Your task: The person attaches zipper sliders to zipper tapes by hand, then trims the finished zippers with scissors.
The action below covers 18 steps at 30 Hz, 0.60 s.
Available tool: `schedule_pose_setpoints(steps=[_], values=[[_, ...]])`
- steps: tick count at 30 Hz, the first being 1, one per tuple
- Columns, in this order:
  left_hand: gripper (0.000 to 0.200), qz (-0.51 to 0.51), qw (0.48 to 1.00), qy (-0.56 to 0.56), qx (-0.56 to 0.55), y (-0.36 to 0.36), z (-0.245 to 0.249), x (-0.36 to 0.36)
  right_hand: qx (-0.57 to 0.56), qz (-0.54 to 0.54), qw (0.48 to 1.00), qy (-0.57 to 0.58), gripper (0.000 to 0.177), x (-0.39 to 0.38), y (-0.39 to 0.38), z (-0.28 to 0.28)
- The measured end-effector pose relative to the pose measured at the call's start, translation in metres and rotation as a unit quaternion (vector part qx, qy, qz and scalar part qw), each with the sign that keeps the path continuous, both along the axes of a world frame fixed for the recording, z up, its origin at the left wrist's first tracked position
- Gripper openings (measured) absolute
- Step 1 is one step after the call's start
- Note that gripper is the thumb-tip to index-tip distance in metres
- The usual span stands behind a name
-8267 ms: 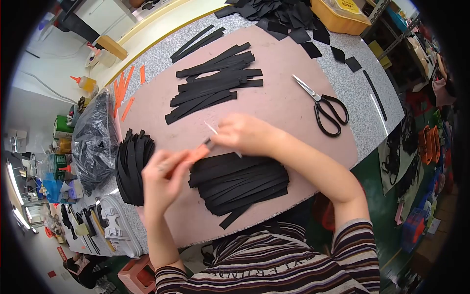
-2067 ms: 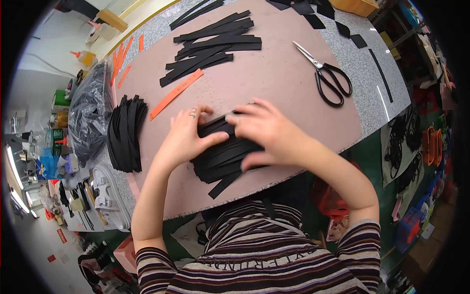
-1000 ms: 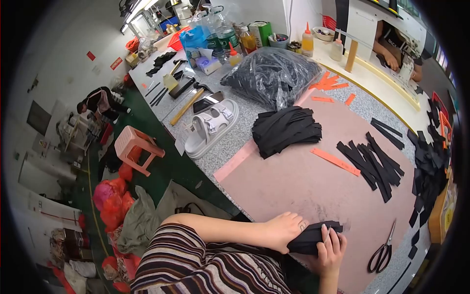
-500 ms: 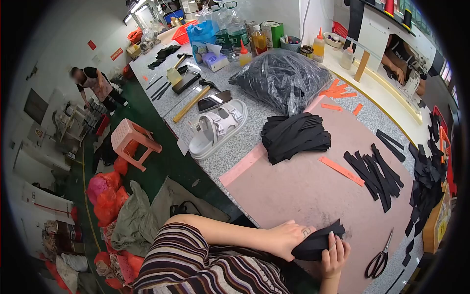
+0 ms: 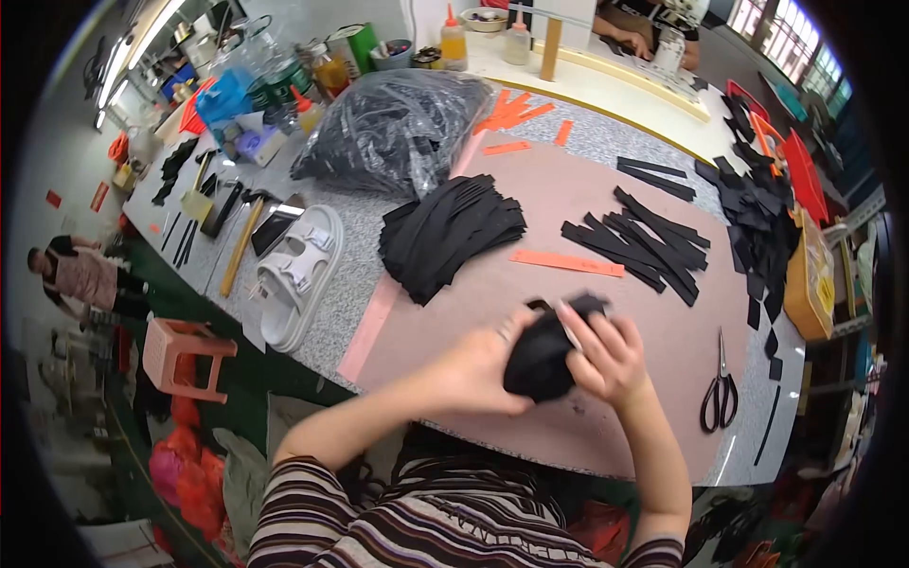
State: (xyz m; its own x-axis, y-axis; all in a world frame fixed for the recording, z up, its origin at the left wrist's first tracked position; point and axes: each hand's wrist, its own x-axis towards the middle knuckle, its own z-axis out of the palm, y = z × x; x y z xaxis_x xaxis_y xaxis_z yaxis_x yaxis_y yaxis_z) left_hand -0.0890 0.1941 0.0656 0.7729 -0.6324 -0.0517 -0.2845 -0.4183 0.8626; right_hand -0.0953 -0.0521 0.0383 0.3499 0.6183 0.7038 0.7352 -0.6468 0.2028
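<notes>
Bundle (image 5: 544,358) of black strips is squeezed between both hands. The left hand (image 5: 473,364) and right hand (image 5: 606,355) both grip it, equally close, with its long axis tilting away rightward. Further out on the surface (image 5: 663,331): orange strip (image 5: 566,263), then a stack (image 5: 450,232).

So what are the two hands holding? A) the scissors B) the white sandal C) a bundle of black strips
C: the left hand and right hand both clasp the bundle of black strips, while the scissors and white sandal lie apart from them.
</notes>
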Motion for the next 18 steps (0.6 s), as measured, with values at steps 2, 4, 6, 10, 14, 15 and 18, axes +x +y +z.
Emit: schedule_pose_setpoints(steps=[2,4,6,10,14,15,18], values=[[0.094,0.015,0.984,-0.177,-0.026,0.021,0.032,0.035,0.035,0.007,0.997,-0.07,0.021,0.044,0.027,0.034],[0.09,0.073,0.99,-0.112,0.054,0.043,0.086,0.062,0.051,-0.005,0.993,-0.107,0.02,0.085,0.053,0.061],[0.103,0.104,0.98,-0.125,0.115,0.063,0.113,0.09,0.072,0.011,0.994,-0.076,0.013,0.122,0.078,0.074],[0.112,0.089,0.962,-0.064,0.252,0.101,0.064,0.147,0.012,-0.001,0.985,0.171,0.059,0.158,0.116,0.008],[0.117,0.176,0.957,-0.139,0.184,0.123,-0.016,0.162,0.108,0.033,0.937,0.331,0.086,0.148,0.122,-0.036],[0.118,0.181,0.951,-0.157,0.198,0.12,-0.015,0.163,0.109,0.047,0.94,0.32,0.087,0.149,0.122,-0.034],[0.123,0.192,0.933,-0.192,0.235,0.11,0.0,0.153,0.107,0.024,0.942,0.318,0.085,0.14,0.115,-0.024]])
